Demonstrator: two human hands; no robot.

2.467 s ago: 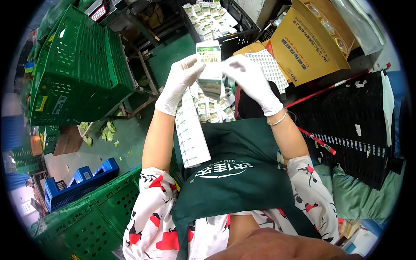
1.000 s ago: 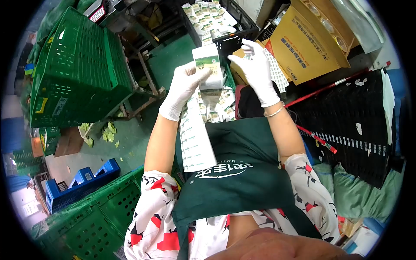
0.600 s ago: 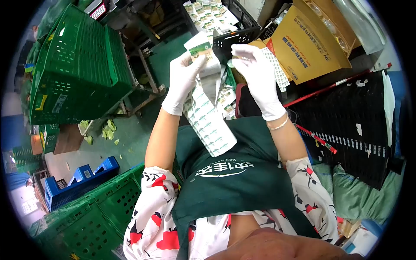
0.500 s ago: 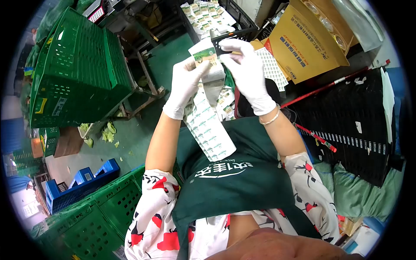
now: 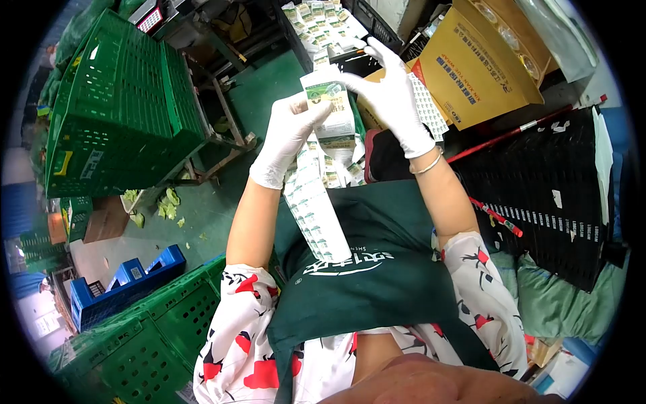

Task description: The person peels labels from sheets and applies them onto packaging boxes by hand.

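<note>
Beyond the dark green cloth apron (image 5: 370, 303) at lower centre, the white-gloved left hand (image 5: 288, 135) pinches a glossy green-and-white printed paper strip (image 5: 338, 121) at upper centre, beside the white-gloved right hand (image 5: 396, 97), fingers spread apart, contact unclear, before a black plastic crate (image 5: 378, 27).

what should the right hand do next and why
Probably close the right hand on the upper edge of the printed packaging: it is spread open, thumb at or near that edge, while the left hand grips the packaging and a sticker sheet hangs below.
</note>
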